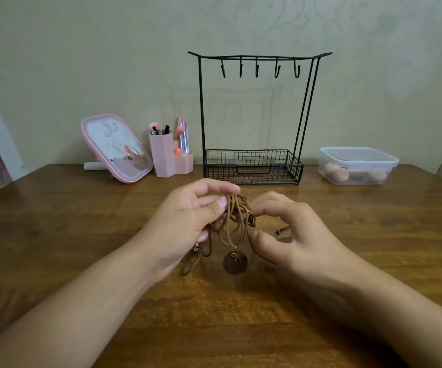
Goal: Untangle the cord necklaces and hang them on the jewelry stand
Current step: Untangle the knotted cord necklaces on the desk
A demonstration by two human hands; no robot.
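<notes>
A tangle of brown cord necklaces [237,220] hangs between my two hands above the wooden table [81,235]. My left hand [188,221] pinches the top of the bundle between thumb and fingers, and dark loops trail down below its palm. My right hand [291,232] holds the bundle's right side with fingertips and thumb. A round dark brown pendant [235,262] with a small bow dangles under the cords. The black wire jewelry stand [254,115] stands at the back of the table, its several hooks bare and its basket base in front.
A pink tilted mirror [116,148] and a pink holder with makeup brushes [168,155] stand left of the stand. To the stand's right sits a clear lidded box [358,166] with round beige items. A small dark clasp end [281,230] lies on the table by my right hand.
</notes>
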